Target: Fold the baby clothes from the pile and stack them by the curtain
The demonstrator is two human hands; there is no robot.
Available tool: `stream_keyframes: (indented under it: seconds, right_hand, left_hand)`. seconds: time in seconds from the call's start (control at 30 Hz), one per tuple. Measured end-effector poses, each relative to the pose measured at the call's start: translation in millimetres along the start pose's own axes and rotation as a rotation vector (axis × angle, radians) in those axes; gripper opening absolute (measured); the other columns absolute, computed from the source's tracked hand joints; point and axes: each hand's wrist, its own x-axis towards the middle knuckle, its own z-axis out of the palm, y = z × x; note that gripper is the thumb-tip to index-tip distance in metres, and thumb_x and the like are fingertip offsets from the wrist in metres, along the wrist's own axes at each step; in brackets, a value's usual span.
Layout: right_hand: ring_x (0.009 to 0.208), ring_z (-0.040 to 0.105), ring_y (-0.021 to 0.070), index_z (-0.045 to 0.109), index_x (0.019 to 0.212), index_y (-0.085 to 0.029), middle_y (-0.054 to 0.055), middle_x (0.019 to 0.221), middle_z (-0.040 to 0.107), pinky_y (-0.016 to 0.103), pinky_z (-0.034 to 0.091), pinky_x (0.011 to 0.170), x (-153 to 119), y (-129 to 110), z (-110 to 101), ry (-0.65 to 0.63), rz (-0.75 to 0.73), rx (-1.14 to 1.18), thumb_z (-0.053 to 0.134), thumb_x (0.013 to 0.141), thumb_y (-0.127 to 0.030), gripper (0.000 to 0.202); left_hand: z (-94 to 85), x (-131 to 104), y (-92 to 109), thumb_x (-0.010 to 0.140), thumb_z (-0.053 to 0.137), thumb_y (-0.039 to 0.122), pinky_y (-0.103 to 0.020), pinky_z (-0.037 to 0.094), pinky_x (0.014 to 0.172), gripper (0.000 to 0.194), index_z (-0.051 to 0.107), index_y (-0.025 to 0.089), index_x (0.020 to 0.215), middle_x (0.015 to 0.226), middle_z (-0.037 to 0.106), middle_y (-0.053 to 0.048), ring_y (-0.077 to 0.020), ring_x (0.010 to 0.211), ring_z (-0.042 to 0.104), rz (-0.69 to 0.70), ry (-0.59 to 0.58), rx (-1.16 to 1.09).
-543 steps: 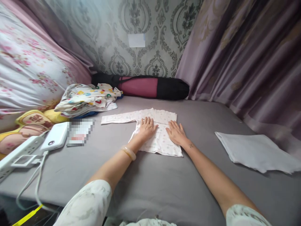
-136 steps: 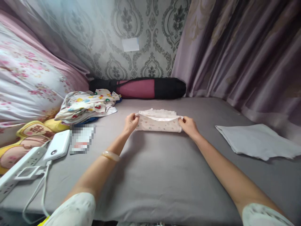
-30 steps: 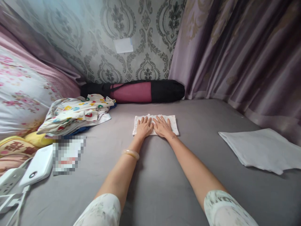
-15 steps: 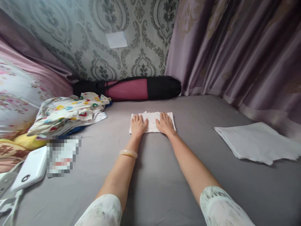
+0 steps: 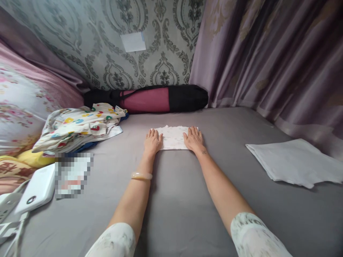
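A folded white cloth with a faint print (image 5: 173, 138) lies flat on the grey bed sheet (image 5: 182, 200). My left hand (image 5: 153, 141) rests palm down over its left end, fingers stretched out and pointing away from me. On the right end lies my right hand (image 5: 193, 138), also flat with its fingers extended. Between the two hands the middle of the cloth shows, while its ends are partly hidden beneath them. A pale bangle (image 5: 142, 176) circles my left forearm.
At left are a heap of patterned clothes (image 5: 80, 121), a white power bank (image 5: 36, 187) with a cable, and a blurred-out packet (image 5: 73, 175). A black and maroon roll bag (image 5: 146, 100) lies along the wall. On the right sits another folded white cloth (image 5: 297, 162).
My hands have slid apart, the left one leftward and the right one rightward, to the cloth's ends. More of its middle now shows. The view has shifted slightly.
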Motion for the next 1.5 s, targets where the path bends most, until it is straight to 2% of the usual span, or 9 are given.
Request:
stream_keyframes:
  seconds: [0.23, 0.37, 0.43, 0.6, 0.67, 0.83, 1.0, 1.3, 1.5]
  right_hand:
    - [0.146, 0.018, 0.0290, 0.031, 0.149, -0.003, 0.017, 0.159, 0.022, 0.047, 0.016, 0.116, -2, 5, -2, -0.015, 0.025, 0.003, 0.018, 0.101, -0.042, 0.064]
    - [0.146, 0.017, 0.0287, 0.030, 0.150, -0.006, 0.017, 0.159, 0.020, 0.049, 0.017, 0.115, -1, 5, -4, -0.049, 0.038, 0.007, 0.018, 0.101, -0.043, 0.063]
    - [0.146, 0.017, 0.0290, 0.032, 0.150, -0.008, 0.017, 0.159, 0.021, 0.050, 0.015, 0.115, -1, 4, -7, -0.047, 0.032, 0.012, 0.017, 0.101, -0.044, 0.062]
    - [0.147, 0.015, 0.0272, 0.031, 0.151, -0.014, 0.015, 0.159, 0.021, 0.048, 0.008, 0.117, -3, -8, -15, 0.051, -0.055, 0.018, 0.015, 0.101, -0.045, 0.061]
    - [0.147, 0.015, 0.0269, 0.031, 0.152, -0.015, 0.014, 0.159, 0.021, 0.046, 0.008, 0.117, -4, -11, -13, 0.020, -0.059, 0.012, 0.014, 0.101, -0.047, 0.062]
    - [0.146, 0.017, 0.0284, 0.030, 0.152, -0.015, 0.014, 0.158, 0.025, 0.046, 0.011, 0.117, -4, -10, -5, -0.053, -0.036, -0.006, 0.016, 0.100, -0.051, 0.064]
    - [0.146, 0.018, 0.0293, 0.031, 0.152, -0.015, 0.015, 0.158, 0.026, 0.047, 0.011, 0.116, -3, -9, -3, -0.039, -0.037, -0.001, 0.019, 0.100, -0.050, 0.063]
    - [0.145, 0.022, 0.0295, 0.035, 0.150, -0.014, 0.016, 0.156, 0.031, 0.048, 0.014, 0.116, -3, -8, -2, 0.000, -0.048, -0.002, 0.022, 0.101, -0.047, 0.061]
    - [0.146, 0.019, 0.0287, 0.038, 0.148, -0.012, 0.017, 0.156, 0.030, 0.050, 0.006, 0.116, -10, -26, -2, 0.124, -0.095, 0.000, 0.026, 0.101, -0.038, 0.055]
  left_hand:
    - [-0.3, 3, -11, 0.099, 0.020, 0.046, -0.044, 0.021, 0.119, 0.064, 0.031, 0.007, 0.150, 0.158, 0.025, -0.014, -0.0284, 0.146, 0.022, -0.038, -0.146, -0.060]
    - [-0.4, 3, -11, 0.099, 0.019, 0.047, -0.047, 0.021, 0.118, 0.065, 0.030, 0.009, 0.150, 0.158, 0.025, -0.013, -0.0285, 0.146, 0.023, -0.046, -0.161, -0.067]
    - [-2.4, 3, -9, 0.099, 0.018, 0.047, -0.048, 0.021, 0.118, 0.065, 0.032, 0.009, 0.149, 0.157, 0.027, -0.013, -0.0286, 0.146, 0.023, -0.041, -0.132, -0.041]
    - [-7.1, 4, 3, 0.100, 0.017, 0.045, -0.044, 0.015, 0.120, 0.064, 0.038, 0.007, 0.147, 0.155, 0.034, -0.014, -0.0262, 0.147, 0.022, 0.060, 0.043, 0.028]
    - [-5.1, 4, 7, 0.100, 0.018, 0.046, -0.043, 0.017, 0.120, 0.063, 0.038, 0.008, 0.146, 0.155, 0.034, -0.014, -0.0260, 0.146, 0.023, 0.089, 0.006, 0.026]
    - [0.7, 3, 7, 0.099, 0.019, 0.050, -0.048, 0.020, 0.118, 0.066, 0.031, 0.009, 0.150, 0.157, 0.027, -0.015, -0.0282, 0.147, 0.019, 0.047, -0.162, 0.009]
    - [-2.5, 2, 8, 0.099, 0.019, 0.050, -0.049, 0.019, 0.118, 0.066, 0.030, 0.011, 0.150, 0.158, 0.025, -0.015, -0.0278, 0.148, 0.017, 0.033, -0.185, -0.004]
    - [-2.9, 2, 9, 0.099, 0.023, 0.048, -0.051, 0.021, 0.116, 0.059, 0.039, 0.013, 0.144, 0.154, 0.034, -0.015, -0.0281, 0.145, 0.024, 0.054, -0.105, -0.008]
    - [-1.7, -7, 40, 0.100, 0.024, 0.040, -0.049, 0.016, 0.119, 0.058, 0.042, 0.005, 0.142, 0.151, 0.039, -0.020, -0.0289, 0.144, 0.027, 0.128, 0.032, 0.039]
